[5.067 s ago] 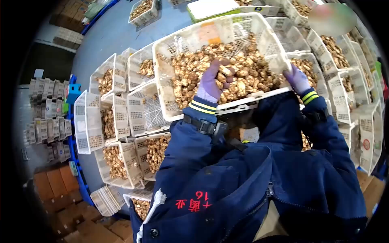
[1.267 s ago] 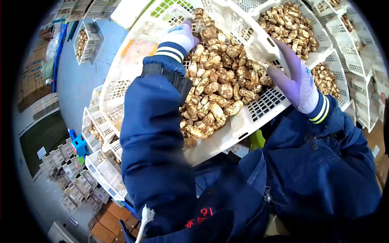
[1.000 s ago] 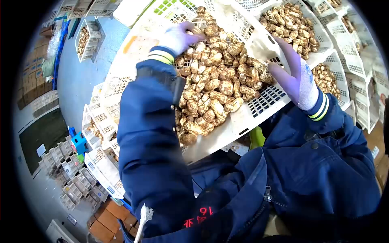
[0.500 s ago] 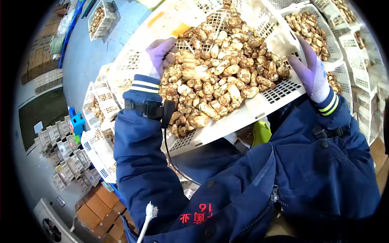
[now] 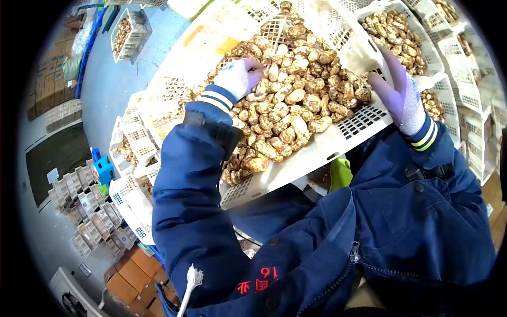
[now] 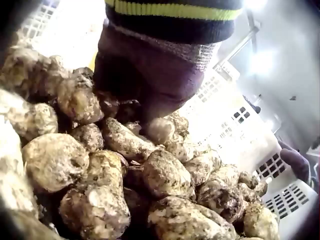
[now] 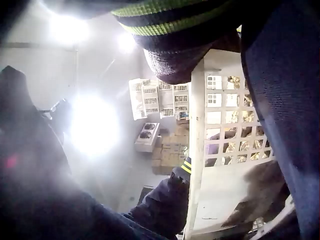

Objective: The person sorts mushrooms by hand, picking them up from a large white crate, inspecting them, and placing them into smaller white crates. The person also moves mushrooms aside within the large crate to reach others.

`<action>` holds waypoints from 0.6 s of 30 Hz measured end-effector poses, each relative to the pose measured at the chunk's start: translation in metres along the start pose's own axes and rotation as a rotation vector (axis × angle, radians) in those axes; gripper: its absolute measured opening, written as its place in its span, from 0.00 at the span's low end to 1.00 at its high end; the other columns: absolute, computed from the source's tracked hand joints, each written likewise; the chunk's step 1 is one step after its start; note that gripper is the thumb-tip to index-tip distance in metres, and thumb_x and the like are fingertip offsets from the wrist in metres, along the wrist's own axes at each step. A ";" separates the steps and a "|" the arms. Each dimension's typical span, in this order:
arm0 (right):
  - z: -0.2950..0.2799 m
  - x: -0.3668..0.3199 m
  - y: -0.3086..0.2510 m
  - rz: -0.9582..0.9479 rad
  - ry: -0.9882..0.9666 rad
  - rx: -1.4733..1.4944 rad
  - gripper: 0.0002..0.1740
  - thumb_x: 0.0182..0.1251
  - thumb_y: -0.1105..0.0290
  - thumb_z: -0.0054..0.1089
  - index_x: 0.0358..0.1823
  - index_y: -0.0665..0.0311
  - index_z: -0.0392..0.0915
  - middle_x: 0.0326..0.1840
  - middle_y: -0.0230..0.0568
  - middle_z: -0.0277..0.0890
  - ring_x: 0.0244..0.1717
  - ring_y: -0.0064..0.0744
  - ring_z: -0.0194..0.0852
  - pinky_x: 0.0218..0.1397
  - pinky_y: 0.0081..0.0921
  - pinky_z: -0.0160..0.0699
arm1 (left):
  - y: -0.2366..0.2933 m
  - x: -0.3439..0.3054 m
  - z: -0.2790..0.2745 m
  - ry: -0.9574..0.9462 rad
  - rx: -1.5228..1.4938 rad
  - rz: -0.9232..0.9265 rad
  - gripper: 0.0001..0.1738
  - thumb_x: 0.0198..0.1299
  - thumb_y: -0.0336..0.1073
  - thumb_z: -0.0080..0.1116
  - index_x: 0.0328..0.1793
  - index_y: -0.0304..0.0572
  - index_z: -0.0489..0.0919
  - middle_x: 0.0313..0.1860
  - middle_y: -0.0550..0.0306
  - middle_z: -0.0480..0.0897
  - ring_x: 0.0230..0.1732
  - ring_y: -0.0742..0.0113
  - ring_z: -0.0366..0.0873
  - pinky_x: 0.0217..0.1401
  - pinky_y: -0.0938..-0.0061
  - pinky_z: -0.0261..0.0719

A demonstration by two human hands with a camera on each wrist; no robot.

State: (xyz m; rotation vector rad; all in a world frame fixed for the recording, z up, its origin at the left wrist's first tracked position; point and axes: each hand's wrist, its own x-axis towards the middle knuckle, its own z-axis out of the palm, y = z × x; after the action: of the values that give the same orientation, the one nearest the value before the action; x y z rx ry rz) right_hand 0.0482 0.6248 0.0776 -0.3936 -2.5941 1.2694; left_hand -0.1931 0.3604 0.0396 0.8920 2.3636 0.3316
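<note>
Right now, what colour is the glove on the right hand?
The glove is purple, paler toward the cuff; head view shows it best.

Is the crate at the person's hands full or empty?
Partly full: brown lumps are heaped in the crate, while bare mesh shows near the right hand.

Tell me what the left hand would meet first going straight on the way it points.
Most likely the mushrooms heaped in the basket; the left hand may already touch some, and any gap is hard to judge.
</note>
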 end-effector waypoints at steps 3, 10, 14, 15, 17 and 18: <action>-0.003 0.000 0.006 -0.253 0.017 -0.196 0.32 0.68 0.62 0.56 0.68 0.71 0.62 0.61 0.58 0.71 0.61 0.48 0.72 0.63 0.37 0.70 | -0.027 -0.013 -0.003 0.119 -0.330 -0.053 0.15 0.62 0.36 0.62 0.52 0.37 0.84 0.46 0.53 0.86 0.45 0.67 0.82 0.49 0.75 0.80; 0.001 0.001 0.004 -0.042 0.018 0.029 0.33 0.68 0.59 0.56 0.69 0.70 0.62 0.58 0.58 0.74 0.59 0.49 0.75 0.62 0.36 0.72 | -0.061 -0.061 -0.030 0.346 -1.122 0.193 0.22 0.72 0.46 0.50 0.53 0.30 0.78 0.40 0.47 0.84 0.47 0.49 0.83 0.46 0.60 0.85; -0.001 0.000 0.002 0.030 -0.022 0.027 0.34 0.68 0.57 0.56 0.69 0.70 0.62 0.61 0.59 0.71 0.62 0.50 0.72 0.63 0.37 0.70 | -0.010 -0.062 -0.031 0.076 -1.799 0.043 0.26 0.68 0.54 0.55 0.46 0.31 0.78 0.39 0.52 0.79 0.37 0.68 0.79 0.37 0.76 0.79; -0.001 0.001 0.002 0.012 -0.010 0.005 0.34 0.68 0.57 0.56 0.69 0.70 0.62 0.61 0.59 0.71 0.62 0.50 0.72 0.63 0.37 0.70 | -0.008 -0.055 -0.029 -0.124 -1.907 0.044 0.24 0.68 0.51 0.57 0.48 0.31 0.78 0.43 0.51 0.79 0.38 0.70 0.79 0.37 0.78 0.78; 0.000 -0.001 0.004 -0.016 0.013 -0.040 0.34 0.68 0.58 0.57 0.69 0.70 0.62 0.61 0.59 0.72 0.62 0.50 0.72 0.63 0.38 0.70 | -0.013 -0.048 -0.010 0.233 -0.679 0.450 0.16 0.63 0.37 0.61 0.53 0.36 0.81 0.47 0.54 0.81 0.37 0.73 0.79 0.36 0.82 0.76; 0.000 -0.001 0.010 -0.096 0.010 -0.100 0.33 0.68 0.58 0.57 0.69 0.69 0.62 0.60 0.59 0.72 0.61 0.50 0.73 0.63 0.38 0.70 | 0.011 -0.049 -0.016 0.096 -0.672 0.085 0.20 0.62 0.41 0.63 0.55 0.35 0.80 0.46 0.52 0.81 0.41 0.71 0.79 0.38 0.81 0.77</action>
State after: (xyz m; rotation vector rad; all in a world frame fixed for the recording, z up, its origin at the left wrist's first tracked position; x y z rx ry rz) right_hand 0.0506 0.6300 0.0696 -0.2886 -2.6414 1.1073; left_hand -0.1671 0.3357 0.0782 0.6513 2.0689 1.1397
